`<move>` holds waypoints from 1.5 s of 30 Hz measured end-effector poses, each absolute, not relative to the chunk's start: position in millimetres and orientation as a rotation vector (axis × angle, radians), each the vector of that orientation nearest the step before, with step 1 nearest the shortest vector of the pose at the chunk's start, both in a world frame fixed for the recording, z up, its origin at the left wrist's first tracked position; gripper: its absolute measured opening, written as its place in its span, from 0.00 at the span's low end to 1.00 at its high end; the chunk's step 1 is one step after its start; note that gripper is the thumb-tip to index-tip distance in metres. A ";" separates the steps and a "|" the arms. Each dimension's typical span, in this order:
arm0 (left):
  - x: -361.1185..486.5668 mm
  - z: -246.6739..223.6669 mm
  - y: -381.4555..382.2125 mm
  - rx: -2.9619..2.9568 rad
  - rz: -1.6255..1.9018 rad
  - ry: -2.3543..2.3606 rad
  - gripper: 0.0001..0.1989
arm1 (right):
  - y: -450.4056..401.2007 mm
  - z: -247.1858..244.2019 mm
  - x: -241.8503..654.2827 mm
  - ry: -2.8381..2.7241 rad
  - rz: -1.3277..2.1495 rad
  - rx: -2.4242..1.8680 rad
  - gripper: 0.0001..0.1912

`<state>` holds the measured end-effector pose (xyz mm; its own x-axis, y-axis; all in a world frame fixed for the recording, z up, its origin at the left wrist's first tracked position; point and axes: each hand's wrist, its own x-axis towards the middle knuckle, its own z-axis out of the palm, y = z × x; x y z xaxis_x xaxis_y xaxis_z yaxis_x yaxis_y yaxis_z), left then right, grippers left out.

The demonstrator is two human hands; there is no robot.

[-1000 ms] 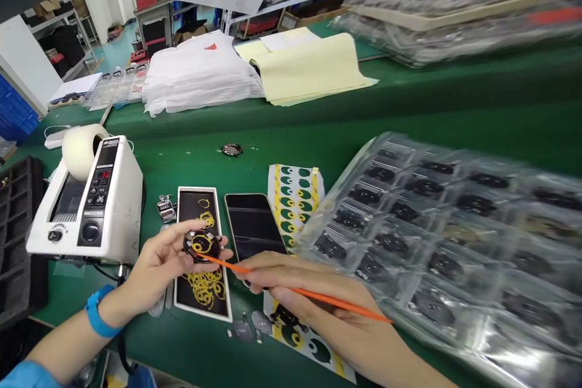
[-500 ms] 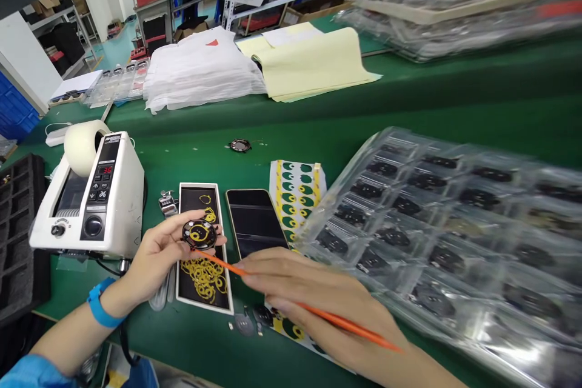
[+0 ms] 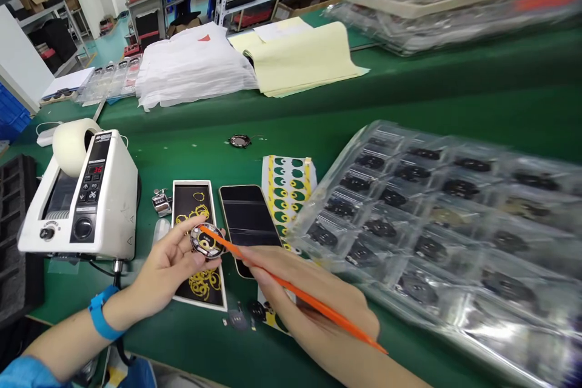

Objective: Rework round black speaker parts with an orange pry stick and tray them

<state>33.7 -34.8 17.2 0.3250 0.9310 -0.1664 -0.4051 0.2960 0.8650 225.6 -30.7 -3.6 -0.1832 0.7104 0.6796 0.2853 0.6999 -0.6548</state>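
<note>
My left hand (image 3: 170,260) pinches a small round watch-like part (image 3: 208,240) by its edge, above a white-rimmed box (image 3: 222,291). The part is dark with a silvery rim, and a yellow ring-shaped piece shows on its face. Long, slim orange tweezers (image 3: 313,300) are gripped in my right hand (image 3: 309,291), and their tip lies over the part's upper face. Whether the tip touches the part, I cannot tell. Loose yellow adhesive rings (image 3: 204,284) lie in the box's black bottom.
Left stands a white tape dispenser (image 3: 104,194); a metal tally counter (image 3: 160,201) is beside the box. A phone (image 3: 248,212) and green-yellow sticker sheet (image 3: 291,188) lie right of it. A clear compartment tray (image 3: 436,212) of dark round parts covers the right. Another round part (image 3: 239,140) lies behind.
The tweezers' tip has moved from the part's lower edge up onto its face. My left hand has tilted the part and shifted slightly right and down. The whole view has shifted a little.
</note>
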 end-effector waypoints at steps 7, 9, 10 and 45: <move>31.2 12.4 -33.9 0.853 1.005 0.790 0.22 | -28.3 -4.3 222.8 -1.946 0.274 -0.632 0.20; 29.6 12.0 -32.7 0.859 0.998 0.817 0.22 | -26.0 -9.1 223.2 -2.039 0.155 -0.535 0.21; 28.9 11.7 -32.1 0.860 0.996 0.832 0.22 | -25.2 -11.9 223.7 -2.082 0.105 -0.504 0.21; 20.6 32.4 -23.7 0.925 1.025 0.949 0.17 | -3.0 17.0 249.0 -1.773 0.996 -0.398 0.12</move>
<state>20.6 -23.7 32.4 0.2323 0.9538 -0.1907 -0.2632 0.2504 0.9317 249.0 -3.0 17.0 -0.4258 0.6649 0.6137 -0.1782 0.6034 -0.7773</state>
